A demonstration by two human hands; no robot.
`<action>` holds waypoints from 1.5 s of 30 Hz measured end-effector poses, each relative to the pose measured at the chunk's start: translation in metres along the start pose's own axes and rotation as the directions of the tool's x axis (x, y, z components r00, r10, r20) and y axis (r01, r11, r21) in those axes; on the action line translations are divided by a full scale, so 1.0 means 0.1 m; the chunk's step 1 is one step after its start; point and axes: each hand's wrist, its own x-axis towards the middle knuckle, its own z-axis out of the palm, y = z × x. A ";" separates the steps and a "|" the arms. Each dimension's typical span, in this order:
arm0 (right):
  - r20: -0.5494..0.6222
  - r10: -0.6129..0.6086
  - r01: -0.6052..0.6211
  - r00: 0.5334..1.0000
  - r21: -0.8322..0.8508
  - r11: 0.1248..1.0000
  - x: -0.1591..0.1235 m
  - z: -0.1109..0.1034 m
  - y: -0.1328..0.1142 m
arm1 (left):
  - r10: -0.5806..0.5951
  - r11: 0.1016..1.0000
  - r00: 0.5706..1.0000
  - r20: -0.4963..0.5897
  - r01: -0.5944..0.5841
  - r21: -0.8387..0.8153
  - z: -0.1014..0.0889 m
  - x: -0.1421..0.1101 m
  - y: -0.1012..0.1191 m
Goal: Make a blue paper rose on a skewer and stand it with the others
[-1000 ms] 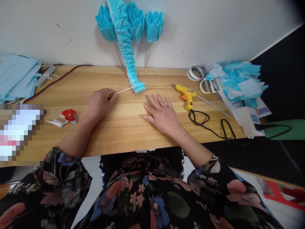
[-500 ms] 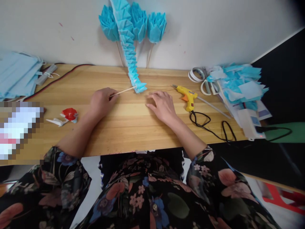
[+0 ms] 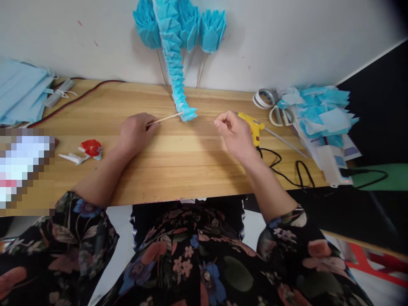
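My left hand (image 3: 137, 132) is closed around a thin wooden stick (image 3: 168, 117) that points right. The stick's far end meets the lower end of a long pleated blue strip (image 3: 175, 68), which rises from the table toward the wall. My right hand (image 3: 236, 136) is raised off to the right of the strip, thumb and fingers curled together; whether they hold anything cannot be made out. Partly hidden behind that hand is a yellow glue gun (image 3: 256, 132) with a glue stick (image 3: 283, 141) in its back.
Blue paper flowers (image 3: 212, 32) on sticks lean against the wall. At right are a tape roll (image 3: 264, 100), scissors (image 3: 280, 115), blue scraps (image 3: 328, 110) and a white power strip (image 3: 336, 165). A red-and-white piece (image 3: 91, 148) and face masks (image 3: 22, 91) lie left.
My right hand has moved right and up from beside the strip's end, its fingers curling in, and now covers part of the glue gun. My left hand keeps hold of the stick.
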 end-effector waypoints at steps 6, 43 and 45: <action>0.089 0.113 -0.111 0.990 -0.026 0.994 -0.04 0.16 -0.03 | 0.008 1.000 1.000 0.001 -0.008 -0.005 0.00 0.00 -0.01; 0.172 0.010 0.061 0.985 -0.403 0.913 -0.12 0.21 0.07 | 0.021 1.000 1.000 -0.010 -0.021 -0.010 0.01 0.00 -0.02; 0.191 0.024 0.058 0.981 -0.412 0.909 -0.09 0.13 0.08 | 0.025 1.000 1.000 -0.007 -0.025 -0.012 0.01 0.00 -0.03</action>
